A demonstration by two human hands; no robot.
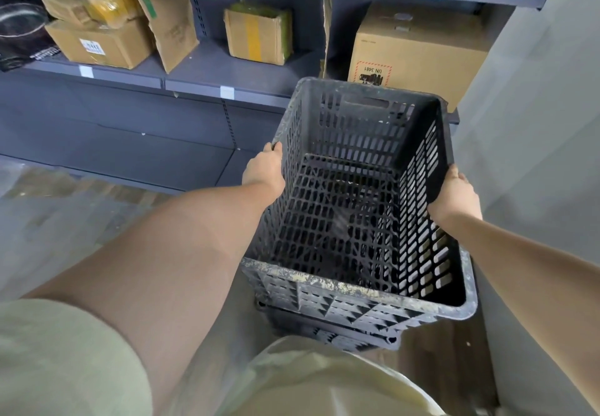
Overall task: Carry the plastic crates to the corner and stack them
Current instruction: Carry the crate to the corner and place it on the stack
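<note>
Your left hand [264, 169] and right hand [456, 193] clamp the black crate [354, 208] rims at 9 and 3 o'clock. A second crate [341, 334] sits beneath it.

Black slotted plastic crate [354, 208], dusty and paint-flecked along the near rim, empty, tipped with far end raised, sitting atop another black plastic crate [354, 339] beneath.

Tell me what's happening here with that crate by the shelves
A person holds a black slotted plastic crate by its long side rims, left hand on one, right hand on the other. It sits above another black crate on the floor, between a wall and grey shelving holding cardboard boxes.
</note>
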